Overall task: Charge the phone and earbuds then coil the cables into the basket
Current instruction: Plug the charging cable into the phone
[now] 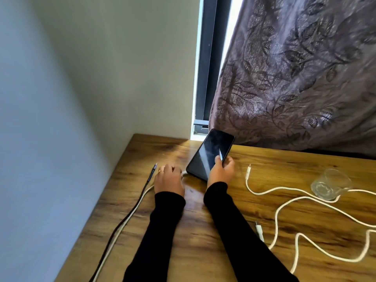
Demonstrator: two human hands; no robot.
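- Right hand: grips the phone near its lower right edge, thumb laid across the dark screen, the other fingers curled behind it. The phone is tilted up off the worktop, screen toward the camera, long axis running from lower left to upper right.
- Left hand: rests knuckles-up on the worktop just left of the phone's lower end, fingers bent over the end of a white cable. A short run of that cable shows between this hand and the phone's bottom edge; whether the plug is pinched, or already seated in the port, cannot be told.
- Deciding relation: the phone's bottom edge lies just right of the left fingers, so the plug would need to travel rightward along the phone's long axis. The left hand is the nearer one to the port; the right hand steadies the body.
- Count of cables: one black cable, lying beside the white one at the left, its plug free; farther right, one looping white cable with two free plugs visible, though it may be two cords.
- Other items: one phone, one clear glass at the right. No earbuds and no basket are in view.
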